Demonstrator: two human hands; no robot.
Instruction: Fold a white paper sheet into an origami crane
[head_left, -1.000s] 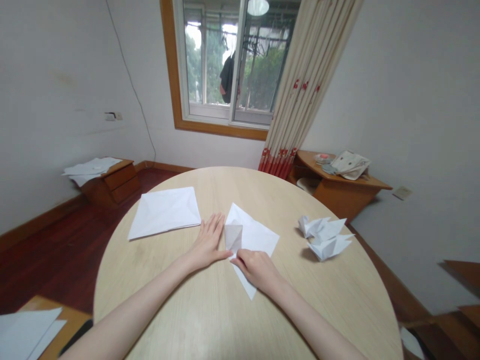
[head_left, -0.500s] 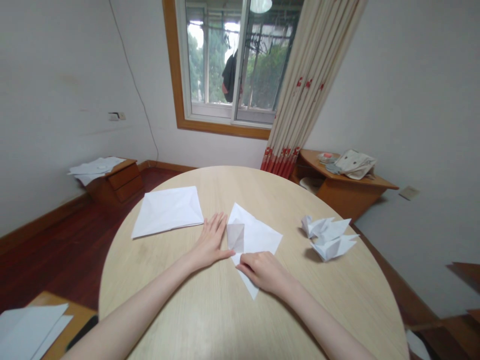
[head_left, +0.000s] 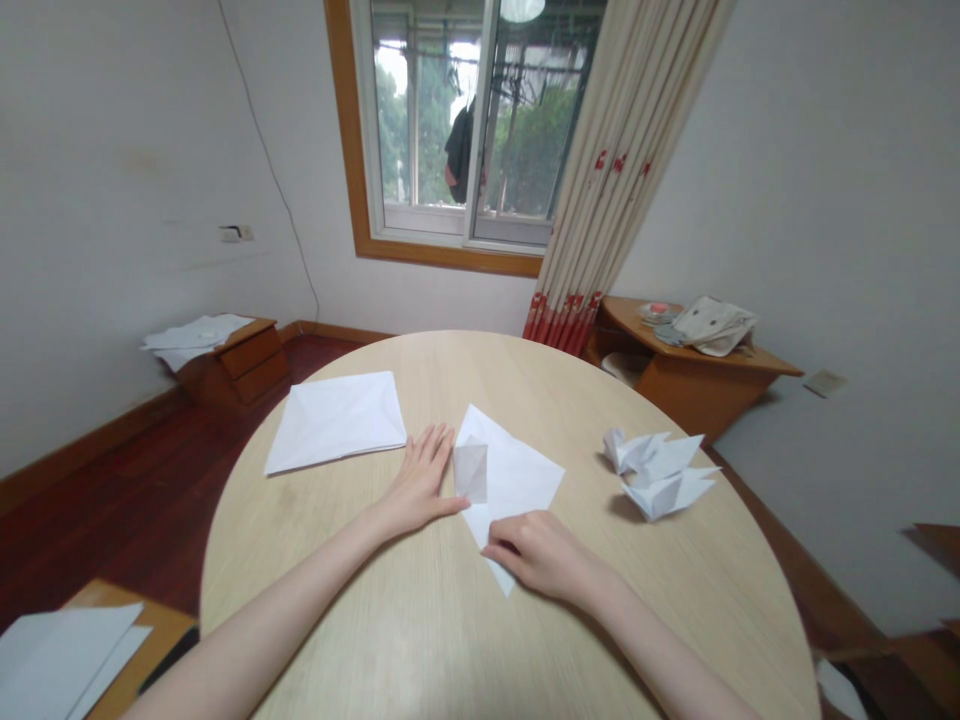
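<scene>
A white sheet of paper (head_left: 510,478) lies partly folded on the round wooden table (head_left: 375,640), with one small flap standing up at its left edge. My left hand (head_left: 418,482) lies flat and open beside that flap, thumb touching the paper's edge. My right hand (head_left: 540,552) rests on the paper's near corner with the fingers curled and pressed down on it.
A stack of white sheets (head_left: 337,420) lies to the left on the table. Folded paper figures (head_left: 660,472) sit at the right. A low wooden cabinet (head_left: 232,358) stands left, a corner shelf (head_left: 690,365) right, more paper (head_left: 67,650) at bottom left.
My right hand has slid toward me along the paper's near edge. The left hand has stayed in place.
</scene>
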